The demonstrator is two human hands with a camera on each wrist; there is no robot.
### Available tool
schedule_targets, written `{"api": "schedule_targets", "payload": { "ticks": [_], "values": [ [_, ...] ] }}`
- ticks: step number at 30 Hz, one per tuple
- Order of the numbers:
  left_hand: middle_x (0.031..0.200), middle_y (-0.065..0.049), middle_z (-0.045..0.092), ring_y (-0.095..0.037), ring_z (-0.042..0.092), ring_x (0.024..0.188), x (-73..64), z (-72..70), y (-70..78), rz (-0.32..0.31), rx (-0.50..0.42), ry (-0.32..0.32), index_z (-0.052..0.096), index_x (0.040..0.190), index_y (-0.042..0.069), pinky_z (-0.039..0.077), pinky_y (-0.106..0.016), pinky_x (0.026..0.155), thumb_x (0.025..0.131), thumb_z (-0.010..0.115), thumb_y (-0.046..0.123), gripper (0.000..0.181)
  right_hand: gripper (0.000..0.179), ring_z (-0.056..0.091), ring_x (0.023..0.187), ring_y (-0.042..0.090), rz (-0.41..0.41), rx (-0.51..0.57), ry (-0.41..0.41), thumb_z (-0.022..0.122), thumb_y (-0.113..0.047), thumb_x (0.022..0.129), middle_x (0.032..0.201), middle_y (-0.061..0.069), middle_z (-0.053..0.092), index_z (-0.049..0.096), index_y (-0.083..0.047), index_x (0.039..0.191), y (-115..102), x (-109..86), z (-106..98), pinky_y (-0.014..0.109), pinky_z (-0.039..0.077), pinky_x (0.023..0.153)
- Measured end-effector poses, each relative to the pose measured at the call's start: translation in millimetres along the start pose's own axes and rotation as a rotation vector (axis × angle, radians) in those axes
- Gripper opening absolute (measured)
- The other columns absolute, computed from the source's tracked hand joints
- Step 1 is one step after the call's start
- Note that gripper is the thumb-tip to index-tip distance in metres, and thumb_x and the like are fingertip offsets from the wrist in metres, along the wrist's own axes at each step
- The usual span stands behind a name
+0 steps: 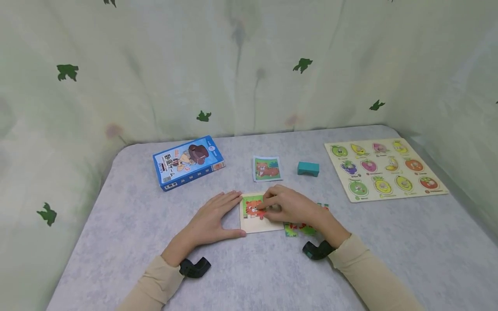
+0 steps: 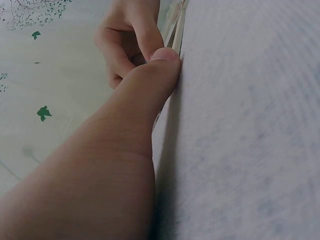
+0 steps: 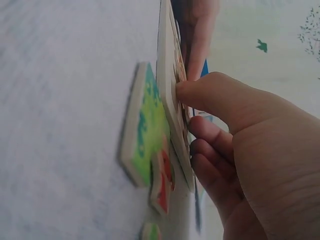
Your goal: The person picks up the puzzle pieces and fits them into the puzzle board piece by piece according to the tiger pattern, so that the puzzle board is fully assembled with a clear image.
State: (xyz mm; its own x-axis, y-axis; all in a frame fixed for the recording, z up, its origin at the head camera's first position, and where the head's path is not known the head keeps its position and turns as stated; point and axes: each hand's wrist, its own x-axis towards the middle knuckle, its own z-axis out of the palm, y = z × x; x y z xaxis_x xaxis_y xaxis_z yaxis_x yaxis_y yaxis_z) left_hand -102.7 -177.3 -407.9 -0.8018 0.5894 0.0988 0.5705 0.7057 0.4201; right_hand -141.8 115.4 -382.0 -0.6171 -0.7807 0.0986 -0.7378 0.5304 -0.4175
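Note:
A small square wooden puzzle board (image 1: 253,225) lies on the table, its recess partly filled with an orange tiger's face on green. My left hand (image 1: 212,219) rests spread along its left side, fingertips at the upper corner and thumb at the lower one. Over the board, my right hand (image 1: 289,206) has bent fingers, with thumb and index finger on a puzzle piece (image 1: 261,213) at the tiger's picture; the fingers partly hide it. Loose green and red puzzle pieces (image 1: 292,230) lie at the board's right, partly under the right forearm. One green piece (image 3: 145,125) stands out close beside the board.
Behind the board lies a tiger picture card (image 1: 267,169), with a teal bridge-shaped block (image 1: 308,168) to its right. A blue box (image 1: 188,162) sits at the back left. At the right is a fruit puzzle board (image 1: 385,170). A curtain hangs behind the table.

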Motion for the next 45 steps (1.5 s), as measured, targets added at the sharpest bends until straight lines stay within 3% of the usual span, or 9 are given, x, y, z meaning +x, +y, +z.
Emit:
{"api": "schedule_targets", "payload": {
  "ticks": [30, 45],
  "values": [
    [0.167, -0.001, 0.036, -0.020, 0.028, 0.156, 0.4, 0.1, -1.5, -0.001, 0.008, -0.004, 0.040, 0.160, 0.012, 0.019, -0.043, 0.130, 0.084, 0.069, 0.074, 0.102, 0.026, 0.048, 0.091, 0.010, 0.019, 0.008, -0.016, 0.072, -0.030, 0.099, 0.110, -0.007, 0.065, 0.078, -0.024, 0.123, -3.7, -0.2, -0.2, 0.025, 0.046, 0.076],
    [0.166, -0.002, 0.037, -0.022, 0.030, 0.156, 0.2, -1.0, -0.3, 0.000, -0.009, 0.001, 0.040, 0.159, 0.012, 0.020, -0.045, 0.130, 0.084, 0.071, 0.071, 0.101, 0.027, 0.052, 0.100, 0.012, 0.036, 0.000, -0.025, 0.068, -0.030, 0.101, 0.118, -0.002, 0.065, 0.075, -0.023, 0.127, -7.5, -1.7, 0.3, 0.029, 0.051, 0.084]
  ]
}}
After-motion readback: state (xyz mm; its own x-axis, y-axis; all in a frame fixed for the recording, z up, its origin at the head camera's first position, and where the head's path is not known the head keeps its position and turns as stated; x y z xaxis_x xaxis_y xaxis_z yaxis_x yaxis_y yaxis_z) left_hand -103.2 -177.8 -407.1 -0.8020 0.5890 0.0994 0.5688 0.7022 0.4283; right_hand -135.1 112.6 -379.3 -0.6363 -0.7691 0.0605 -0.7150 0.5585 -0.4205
